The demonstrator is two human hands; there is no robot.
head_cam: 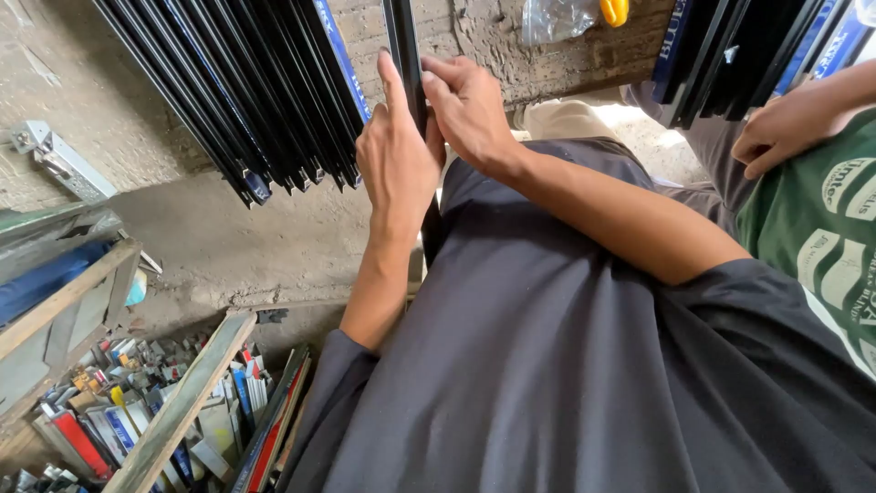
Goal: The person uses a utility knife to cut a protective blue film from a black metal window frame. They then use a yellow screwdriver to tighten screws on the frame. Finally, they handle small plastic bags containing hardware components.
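Both hands meet near twelve o'clock on one long thin black metal strip (402,36). The strip runs from the top edge down toward the person's dark grey shirt (566,365), and its top end is cut off by the picture. The left hand (395,160) lies flat against the strip with its first finger pointing straight up along it. The right hand (467,105) curls around the strip from the other side, with its fingers pinching it. The part of the strip behind the two hands is hidden.

At eleven o'clock, a bundle of long black metal strips (246,91) leans on the rough grey wall (82,82). At two o'clock, another person in a green shirt (821,228) rests a hand (785,128) by more black strips; most of that person is cut off. At seven o'clock, short coloured offcuts (137,420) sit jumbled behind a wooden plank (182,402). They are too small to tell apart.
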